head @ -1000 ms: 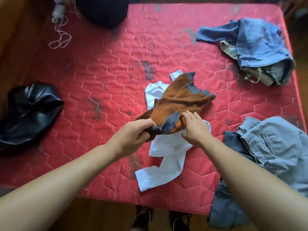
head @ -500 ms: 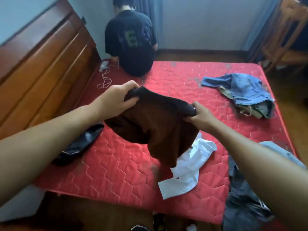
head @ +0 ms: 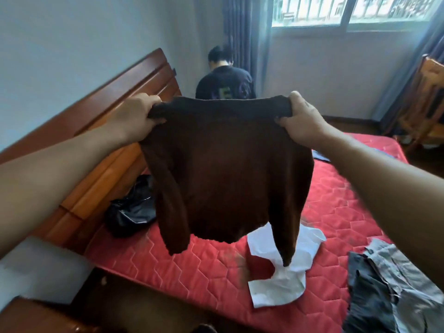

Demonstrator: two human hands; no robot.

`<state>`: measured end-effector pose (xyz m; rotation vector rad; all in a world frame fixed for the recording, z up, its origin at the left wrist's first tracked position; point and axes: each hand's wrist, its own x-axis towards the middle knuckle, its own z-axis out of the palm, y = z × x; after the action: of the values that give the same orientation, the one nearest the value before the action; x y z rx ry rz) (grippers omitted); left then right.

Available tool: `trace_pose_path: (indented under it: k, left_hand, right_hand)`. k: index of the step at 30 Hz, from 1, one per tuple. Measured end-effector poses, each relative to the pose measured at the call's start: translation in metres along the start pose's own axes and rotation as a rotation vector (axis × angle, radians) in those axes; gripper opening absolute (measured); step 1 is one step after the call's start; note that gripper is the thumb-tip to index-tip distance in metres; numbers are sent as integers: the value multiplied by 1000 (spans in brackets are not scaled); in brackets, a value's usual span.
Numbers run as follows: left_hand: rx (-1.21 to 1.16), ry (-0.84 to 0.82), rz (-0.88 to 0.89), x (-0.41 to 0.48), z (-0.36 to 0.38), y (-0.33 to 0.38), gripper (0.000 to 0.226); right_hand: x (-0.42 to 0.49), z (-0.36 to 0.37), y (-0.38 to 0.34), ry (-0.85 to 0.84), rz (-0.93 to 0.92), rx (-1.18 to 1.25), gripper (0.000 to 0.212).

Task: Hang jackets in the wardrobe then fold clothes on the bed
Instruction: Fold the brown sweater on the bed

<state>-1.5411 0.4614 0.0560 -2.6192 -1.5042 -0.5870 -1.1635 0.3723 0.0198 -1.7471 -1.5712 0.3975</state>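
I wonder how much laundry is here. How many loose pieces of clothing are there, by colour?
Brown: 1, sweater, held up by left hand and right hand.
White: 1, shirt.
Black: 1, jacket.
Grey: 2, light garment and dark garment, piled together.
Blue: 1, blue garment, only an edge shows.
Total: 6.

Brown sweater (head: 225,174): thick matt knit, fuzzy surface. Mattress (head: 336,212): red quilted cloth, hexagon stitching, slight sheen. Headboard (head: 101,131): glossy varnished wood. Black garment (head: 131,211): shiny, leather-like. White shirt (head: 283,280): smooth thin cloth. Grey garments (head: 396,284): matt woven cloth.
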Motion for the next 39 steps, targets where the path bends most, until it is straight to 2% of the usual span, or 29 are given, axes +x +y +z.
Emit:
trace_pose_path:
  k: [3,6,10,15,19,23,26,30,35,39]
  left_hand:
    - [-75,98,-102,-15,-1,-24,6]
    - [-179,169,-163,-23,1,-48,11]
    - [-294,283,-228,-37,11,-74,21]
    - [-434,371,-250,-63,36,-123,21]
    - [-505,373,-186,-78,47,-134,18]
    - [-557,395,-28,-85,47,-142,14]
    - [-591,398,24,-82,44,-141,21]
    - [-545,313,27,-63,60,-140,17]
    - [-465,-4,-95,-34,132,-154,11]
    - [-400,-252,-222,-22,212,-172,12]
  right_hand:
    - [-9,9,-18,51,-51,16,28]
    - [-14,25,-34,101,-37,20,30]
    - [-18,57,-50,213,-7,-105,35]
    - [-35,98,-65,299,-34,-187,37]
    - [-52,124,-77,365,-81,-178,31]
    - [-66,129,-87,395,-124,-209,33]
    - [-69,128,-84,385,-172,-212,34]
    - [-51,137,-60,345,-166,-238,31]
    - [-17,174,-2,177,-93,-225,17]
    - [7,223,64,11,38,-193,9]
